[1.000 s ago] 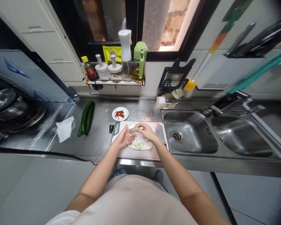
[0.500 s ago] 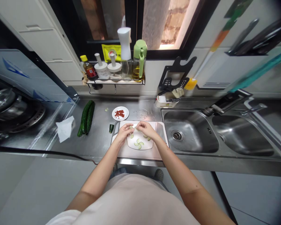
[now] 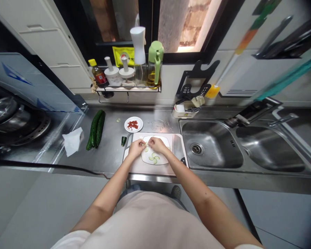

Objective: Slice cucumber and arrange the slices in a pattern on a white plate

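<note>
A white plate (image 3: 159, 161) rests on a cutting board (image 3: 180, 147). Thin green-edged slices (image 3: 153, 158) lie in a pinwheel on its near part, and a few more show by my fingers. Over the plate's upper left edge, my left hand (image 3: 137, 146) is closed, fingertips pinched on something I cannot make out. Close beside it, my right hand (image 3: 157, 144) is closed too, bent over the plate; what its fingertips hold is hidden. Behind the board sits a small white dish (image 3: 128, 125) of red pieces (image 3: 133, 125).
Cucumbers (image 3: 96, 129) and a white tissue (image 3: 73, 141) lie to the left, with a cucumber end (image 3: 123, 140) beside the board. A double sink (image 3: 212, 145) is at the right. A rack (image 3: 129, 89) of bottles and jars hangs behind. A pot (image 3: 9, 112) stands far left.
My right hand has moved left, closer to my left hand, and covers slices on the plate's right side. My left hand has shifted slightly and its fingers are more closed.
</note>
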Available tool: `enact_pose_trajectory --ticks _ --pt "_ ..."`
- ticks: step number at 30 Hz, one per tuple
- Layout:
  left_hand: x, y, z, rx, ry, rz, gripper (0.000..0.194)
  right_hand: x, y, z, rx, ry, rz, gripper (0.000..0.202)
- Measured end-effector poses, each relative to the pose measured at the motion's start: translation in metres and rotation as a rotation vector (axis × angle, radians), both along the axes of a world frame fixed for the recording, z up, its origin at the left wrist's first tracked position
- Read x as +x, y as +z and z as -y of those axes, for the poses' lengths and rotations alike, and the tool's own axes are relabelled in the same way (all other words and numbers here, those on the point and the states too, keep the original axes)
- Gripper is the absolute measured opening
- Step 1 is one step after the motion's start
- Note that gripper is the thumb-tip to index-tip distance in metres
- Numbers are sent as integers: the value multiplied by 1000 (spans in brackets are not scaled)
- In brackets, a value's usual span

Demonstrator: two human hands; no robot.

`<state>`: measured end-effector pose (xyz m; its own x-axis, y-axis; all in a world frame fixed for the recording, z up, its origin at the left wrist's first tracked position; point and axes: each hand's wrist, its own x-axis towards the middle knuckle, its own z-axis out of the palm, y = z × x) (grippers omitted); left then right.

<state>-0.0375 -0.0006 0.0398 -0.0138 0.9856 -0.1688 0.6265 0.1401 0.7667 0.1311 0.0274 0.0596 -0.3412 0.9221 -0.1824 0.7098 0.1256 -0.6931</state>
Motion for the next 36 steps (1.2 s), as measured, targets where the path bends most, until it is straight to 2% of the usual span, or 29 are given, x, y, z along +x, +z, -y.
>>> enact_pose_trajectory --ticks 4,11,25,36 --pt "6 4 3 -20 -21 -215 15 -7 -8 3 -12 15 133 14" --pt "10 6 5 -35 -61 -356 14 -12 -18 1 1 13 234 18" --pt "11 2 2 -3 -116 -448 17 -11 -23 3 3 47 332 22" --pt "11 -2 3 33 -128 -476 18 -13 -16 6 31 83 428 23"
